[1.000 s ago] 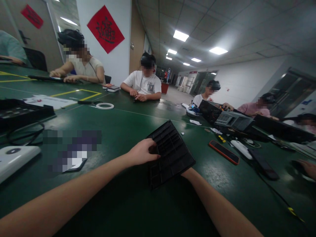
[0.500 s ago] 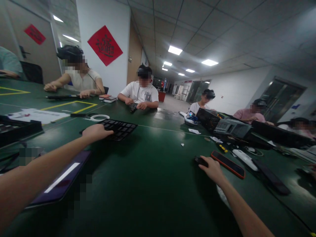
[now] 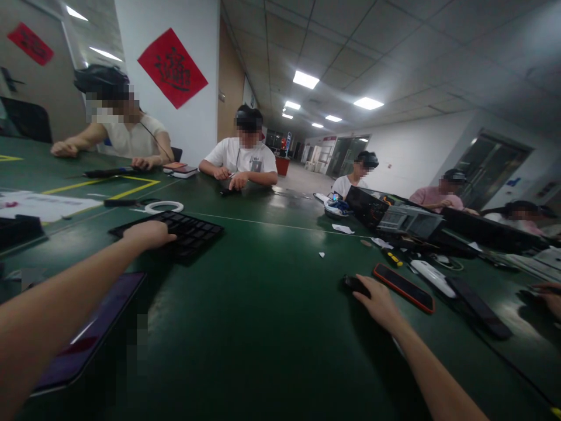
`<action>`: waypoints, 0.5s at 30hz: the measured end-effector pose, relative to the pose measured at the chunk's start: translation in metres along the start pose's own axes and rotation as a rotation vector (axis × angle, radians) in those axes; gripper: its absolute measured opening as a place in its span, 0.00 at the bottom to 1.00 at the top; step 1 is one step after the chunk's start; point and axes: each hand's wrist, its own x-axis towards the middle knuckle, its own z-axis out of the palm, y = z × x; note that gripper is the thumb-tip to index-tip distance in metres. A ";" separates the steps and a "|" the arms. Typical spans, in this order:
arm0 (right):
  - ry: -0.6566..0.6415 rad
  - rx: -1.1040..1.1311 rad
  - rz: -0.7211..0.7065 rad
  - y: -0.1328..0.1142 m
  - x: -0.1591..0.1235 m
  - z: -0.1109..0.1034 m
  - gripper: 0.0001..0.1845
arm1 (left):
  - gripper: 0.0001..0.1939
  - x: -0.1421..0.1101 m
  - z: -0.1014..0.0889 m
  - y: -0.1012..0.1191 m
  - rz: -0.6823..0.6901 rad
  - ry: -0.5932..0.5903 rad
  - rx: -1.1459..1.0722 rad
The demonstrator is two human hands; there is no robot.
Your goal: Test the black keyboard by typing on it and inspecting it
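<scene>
Black gridded tray [image 3: 198, 231] is seen, in the head view, towards the left of the green surface [image 3: 263, 310], laid almost flat on the near side of a white ring [image 3: 180, 207]; whether its underside fully touches the surface cannot be told. Its left part is grasped by the left hand [image 3: 148, 235], the thumb laid over the top and the other fingers mostly hidden. A small dark object [image 3: 354, 284] is held by the fingers of the right hand [image 3: 377, 301], just beside a red-edged phone [image 3: 404, 288]. A tablet [image 3: 99, 330] is partly covered by the left forearm [image 3: 74, 298]. From its thin ribs and shallow cells, the tray is judged to be light, stiff plastic, perhaps slightly slick, with ribs that could be cracked by twisting. It is best held by 2 opposite edges, or by 1 edge with the fingers spread beneath.
</scene>
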 end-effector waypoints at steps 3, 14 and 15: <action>-0.055 0.161 -0.037 -0.020 -0.003 -0.002 0.26 | 0.19 -0.021 0.014 0.022 0.020 -0.018 0.249; -0.205 0.866 -0.434 -0.137 -0.030 0.008 0.19 | 0.20 -0.178 0.100 0.132 0.528 -0.101 -0.454; -0.192 0.888 -0.459 -0.140 -0.032 0.012 0.17 | 0.20 -0.186 0.103 0.133 0.534 -0.111 -0.481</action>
